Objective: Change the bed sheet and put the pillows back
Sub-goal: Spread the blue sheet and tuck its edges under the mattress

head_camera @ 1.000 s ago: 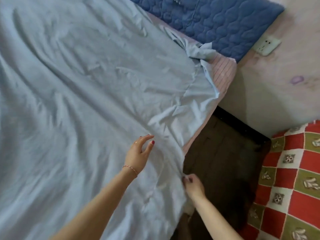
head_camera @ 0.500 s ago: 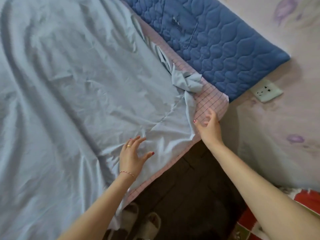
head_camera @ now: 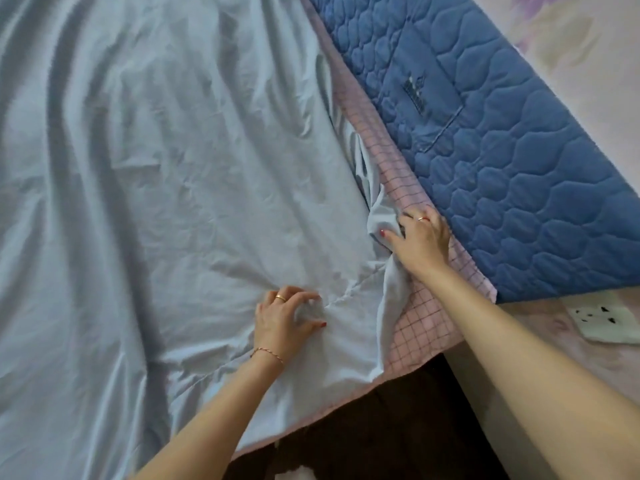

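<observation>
Since 0.5 s ago: right hand moved from the near corner farther along the bed's right edge; it now grips the bunched corner of the light blue sheet. Left hand stayed in place, but its fingers have curled and pinch a fold of sheet. Sheet covers most of the bed; pink checked mattress cover exposed along the right edge. Blue quilted headboard pad stands beyond, wall socket to the right.
</observation>
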